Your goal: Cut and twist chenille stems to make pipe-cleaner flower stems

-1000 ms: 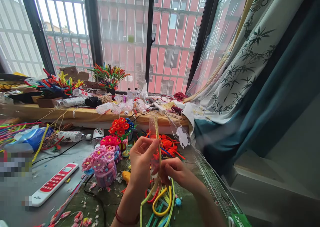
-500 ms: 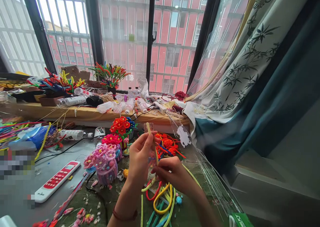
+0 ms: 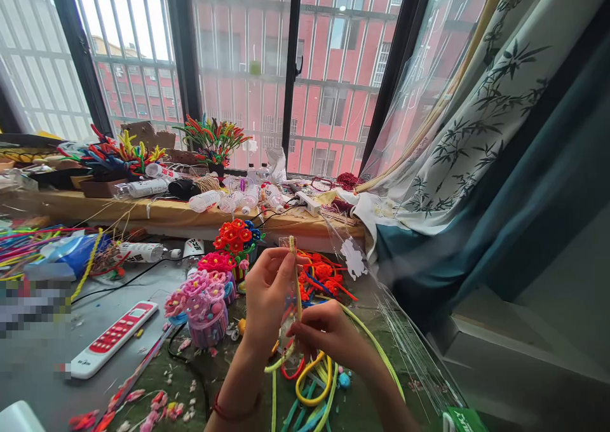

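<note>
My left hand [image 3: 267,295] pinches a narrow clear plastic sleeve [image 3: 288,292] that stands upright with a yellow-green pipe cleaner [image 3: 294,273] inside it. My right hand [image 3: 328,333] is closed just below and to the right, gripping the same pipe cleaner and sleeve near their lower part. The pipe cleaner's long tail [image 3: 376,349] loops out to the right and down. Under both hands lies a bundle of bent pipe cleaners [image 3: 312,387] in yellow, red, green and blue.
Pink pipe-cleaner flower pots [image 3: 203,305] and a red flower bunch [image 3: 236,236] stand left of my hands. A red and white remote [image 3: 112,338] lies on the table. Clear sleeves [image 3: 410,349] lie to the right by the curtain [image 3: 476,140]. Bottles and craft clutter fill the windowsill [image 3: 157,213].
The sleeve's top has come down from well above my hands to just above my left fingers. The pipe cleaner's tail now arcs out to the right. My hands stay close together.
</note>
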Demonstrator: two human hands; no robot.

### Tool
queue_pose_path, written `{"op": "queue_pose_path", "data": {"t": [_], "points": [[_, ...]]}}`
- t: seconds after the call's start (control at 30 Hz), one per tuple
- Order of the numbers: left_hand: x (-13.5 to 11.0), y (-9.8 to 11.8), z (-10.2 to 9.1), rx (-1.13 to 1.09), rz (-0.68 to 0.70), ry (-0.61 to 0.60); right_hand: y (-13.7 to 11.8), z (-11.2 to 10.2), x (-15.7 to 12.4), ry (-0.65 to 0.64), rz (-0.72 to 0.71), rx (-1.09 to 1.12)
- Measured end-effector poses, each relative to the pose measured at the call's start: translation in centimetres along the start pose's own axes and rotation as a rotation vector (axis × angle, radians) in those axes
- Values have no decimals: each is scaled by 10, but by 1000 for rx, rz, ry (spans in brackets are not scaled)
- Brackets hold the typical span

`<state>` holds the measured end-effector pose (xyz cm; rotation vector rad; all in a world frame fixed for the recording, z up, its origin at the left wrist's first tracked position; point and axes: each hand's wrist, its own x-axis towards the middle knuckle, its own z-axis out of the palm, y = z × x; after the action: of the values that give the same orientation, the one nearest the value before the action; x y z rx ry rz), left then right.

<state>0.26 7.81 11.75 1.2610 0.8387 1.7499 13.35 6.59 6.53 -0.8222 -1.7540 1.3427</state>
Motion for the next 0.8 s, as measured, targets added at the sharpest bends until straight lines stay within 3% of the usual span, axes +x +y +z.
{"op": "queue_pose_path", "data": {"t": [0.5,0.8], "points": [[-1,-5,1,-89,-5,116,16,1,3,-51,43,98],[-1,-4,3,-130,-45,157,12,3,3,-61,46,117]]}}
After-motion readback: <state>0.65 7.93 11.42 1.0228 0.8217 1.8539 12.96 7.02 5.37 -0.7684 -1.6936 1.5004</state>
